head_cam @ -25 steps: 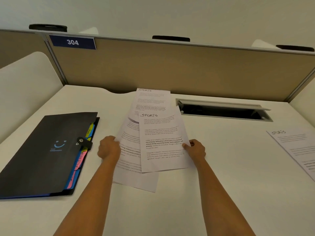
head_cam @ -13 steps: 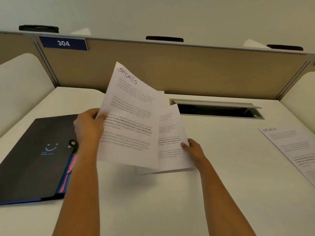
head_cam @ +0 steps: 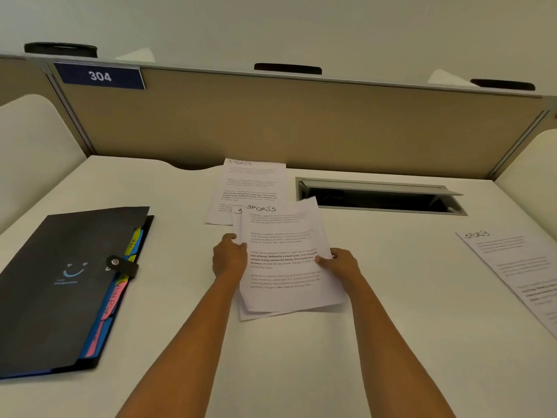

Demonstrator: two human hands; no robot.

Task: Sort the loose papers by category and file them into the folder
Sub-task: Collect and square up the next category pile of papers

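A white desk (head_cam: 346,342) fills the near and middle ground, its far edge cut by a shallow curved notch left of centre. Set into its surface at the far right is a grey cable hatch (head_cam: 381,196), its flap lifted over a dark opening. Behind the desk stands a tan partition panel (head_cam: 301,122) with a grey top rail. A dark blue plate reading 304 (head_cam: 99,76) is fixed at the panel's upper left. Three black objects (head_cam: 287,68) rest along the top rail, spaced left, centre and right. Rounded white side screens (head_cam: 30,140) rise at both ends of the desk.
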